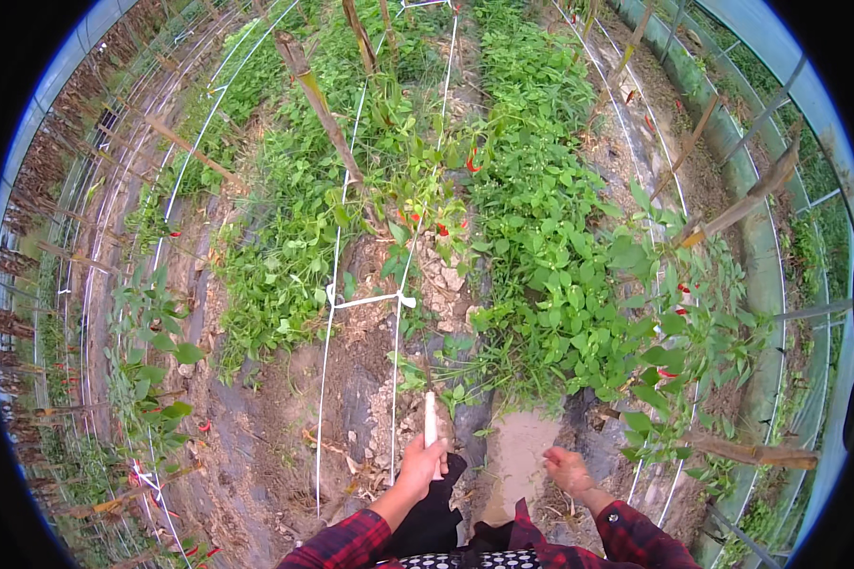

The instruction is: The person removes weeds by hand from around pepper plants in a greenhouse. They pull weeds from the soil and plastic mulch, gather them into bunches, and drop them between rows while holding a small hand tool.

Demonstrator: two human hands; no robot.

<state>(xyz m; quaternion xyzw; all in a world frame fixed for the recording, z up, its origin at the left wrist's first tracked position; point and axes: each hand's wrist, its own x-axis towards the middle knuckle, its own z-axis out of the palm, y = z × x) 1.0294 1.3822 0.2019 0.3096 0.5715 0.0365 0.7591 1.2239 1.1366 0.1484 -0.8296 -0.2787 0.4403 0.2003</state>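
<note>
My left hand [421,466] is closed around the white handle [431,427] of a hand tool. A thin dark part runs forward from the handle among the weeds, and its shape is too unclear to tell. To the right, my right hand [568,471] is held with curled fingers above the bare furrow [523,455]; whether anything is between them cannot be told. Leafy green weeds [541,284] fill the furrow in front of both hands. A pepper plant with red chili peppers [474,161] stands farther ahead, between white strings.
White strings [366,300], tied across, run along the bed just left of centre. Bamboo stakes [320,99] lean ahead, and another stake [754,454] juts in at the right. Pepper plants [149,355] grow at the left. Green plastic sheeting [754,235] borders the right side.
</note>
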